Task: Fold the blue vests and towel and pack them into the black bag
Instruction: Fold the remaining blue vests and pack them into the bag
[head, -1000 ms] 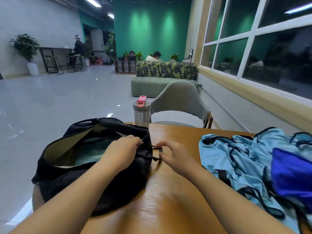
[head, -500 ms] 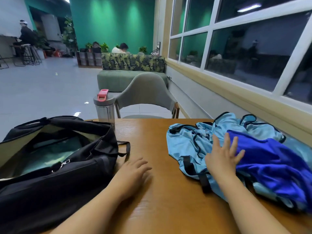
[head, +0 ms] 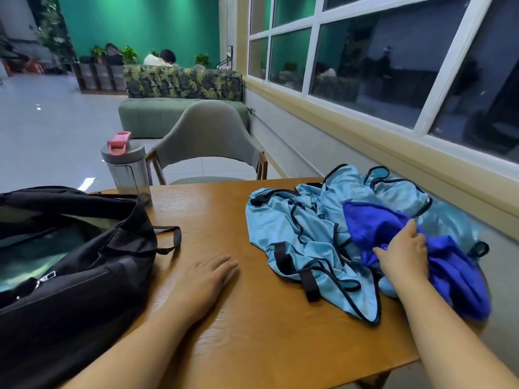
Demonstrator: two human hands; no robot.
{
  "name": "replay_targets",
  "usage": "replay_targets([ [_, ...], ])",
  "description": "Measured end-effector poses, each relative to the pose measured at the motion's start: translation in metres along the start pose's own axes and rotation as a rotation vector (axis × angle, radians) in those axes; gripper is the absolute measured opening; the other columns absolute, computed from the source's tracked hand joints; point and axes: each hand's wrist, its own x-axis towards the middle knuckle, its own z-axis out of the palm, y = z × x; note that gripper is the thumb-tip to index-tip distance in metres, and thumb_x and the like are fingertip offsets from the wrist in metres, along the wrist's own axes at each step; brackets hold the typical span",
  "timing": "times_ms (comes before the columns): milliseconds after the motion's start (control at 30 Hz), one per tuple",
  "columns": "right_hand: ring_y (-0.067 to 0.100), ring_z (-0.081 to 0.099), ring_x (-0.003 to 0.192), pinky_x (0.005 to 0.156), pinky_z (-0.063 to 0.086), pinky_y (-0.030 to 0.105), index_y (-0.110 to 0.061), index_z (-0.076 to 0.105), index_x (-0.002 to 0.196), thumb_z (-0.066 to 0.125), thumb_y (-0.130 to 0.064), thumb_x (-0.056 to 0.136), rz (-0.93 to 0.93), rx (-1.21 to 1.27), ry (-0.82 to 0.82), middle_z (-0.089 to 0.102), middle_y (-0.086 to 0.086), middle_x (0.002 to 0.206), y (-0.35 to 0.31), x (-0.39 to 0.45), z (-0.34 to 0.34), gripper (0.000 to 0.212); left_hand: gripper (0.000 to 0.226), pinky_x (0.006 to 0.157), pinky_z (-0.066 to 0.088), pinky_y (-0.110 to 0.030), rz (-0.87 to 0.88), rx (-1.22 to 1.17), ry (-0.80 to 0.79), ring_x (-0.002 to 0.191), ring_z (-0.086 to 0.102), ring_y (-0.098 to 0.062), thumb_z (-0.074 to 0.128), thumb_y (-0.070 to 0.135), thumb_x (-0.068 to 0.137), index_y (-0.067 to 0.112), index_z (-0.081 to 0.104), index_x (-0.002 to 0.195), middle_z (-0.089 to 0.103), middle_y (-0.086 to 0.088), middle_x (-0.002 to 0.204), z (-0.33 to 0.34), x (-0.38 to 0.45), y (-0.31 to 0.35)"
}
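Here the right hand (head: 403,255) is gathering a fistful of the dark blue towel (head: 438,259), which lies crumpled on top of the light blue vests (head: 306,234) at the right side of the wooden table (head: 224,346). Its fingers curl into the cloth, though how much they have caught is hard to tell among the folds. The left hand (head: 205,279) rests flat and relaxed on the table, holding nothing, just beside the black bag (head: 84,276), which stands unzipped and gaping at the left edge. To do this well, lift the towel clear without dragging the black-trimmed vests along, then find two corners and spread it flat on the bare wood between bag and pile before folding. The left hand is free to pin the vests down.
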Motion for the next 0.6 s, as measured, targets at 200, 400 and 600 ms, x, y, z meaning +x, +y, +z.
replay_targets([
  [200,0.04,0.051,0.108,0.089,0.041,0.045,0.003,0.059,0.112,0.061,-0.008,0.089,-0.356,0.153,0.17,0.052,0.023,0.117,-0.009,-0.004,-0.009,0.025,0.033,0.087,0.051,-0.033,0.017,-0.02,0.108,0.108,0.065,-0.019,0.053,0.028,0.089,0.027,0.065,0.12,0.064,0.002,0.124,0.01,0.003,-0.001],
  [400,0.011,0.046,0.087,0.082,0.033,0.013,-0.009,0.061,0.09,0.061,0.003,0.084,-0.76,0.528,-0.005,0.05,-0.001,0.092,-0.086,-0.045,-0.021,0.013,0.074,0.112,0.023,-0.017,0.068,-0.576,0.157,0.136,0.023,0.001,0.065,0.03,0.089,0.043,0.015,0.142,0.018,0.018,0.15,-0.023,0.047,0.052],
  [600,0.019,0.059,0.086,0.077,0.048,0.029,-0.008,0.058,0.099,0.052,0.008,0.081,-0.653,0.811,-0.467,0.063,0.009,0.094,-0.131,-0.079,0.001,0.025,0.066,0.104,0.039,-0.025,0.106,-0.913,0.321,0.124,0.045,-0.012,0.063,0.004,0.076,0.022,0.042,0.136,0.047,-0.003,0.133,-0.052,0.081,0.073],
])
